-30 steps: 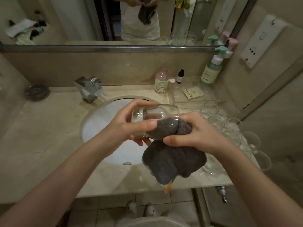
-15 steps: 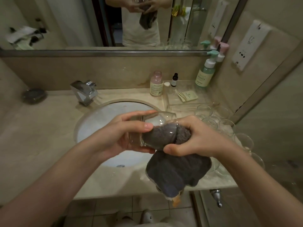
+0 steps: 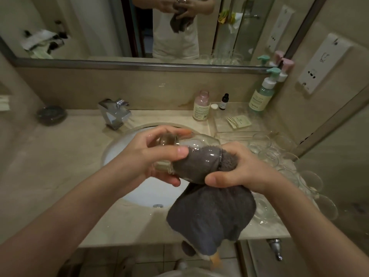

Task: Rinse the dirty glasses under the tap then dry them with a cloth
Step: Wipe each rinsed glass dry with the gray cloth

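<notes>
Lying on its side above the white round sink (image 3: pixel 127 188), a clear smooth glass (image 3: pixel 191 154) is stuffed with grey terry cloth (image 3: pixel 211 212). Fingers of the left hand (image 3: pixel 151 156) curl round its thick base; the right hand (image 3: pixel 243 168) pinches the bunched cloth at the rim, the rest hanging soft. More empty clear glasses (image 3: pixel 283 162) crowd the marble table's (image 3: pixel 50 156) right edge, a pink bottle (image 3: pixel 201 106) at the back.

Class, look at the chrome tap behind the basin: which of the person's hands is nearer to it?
Left. The left hand, gripping the glass, is just in front of the tap; the right hand, holding the grey cloth, is farther right.
</notes>
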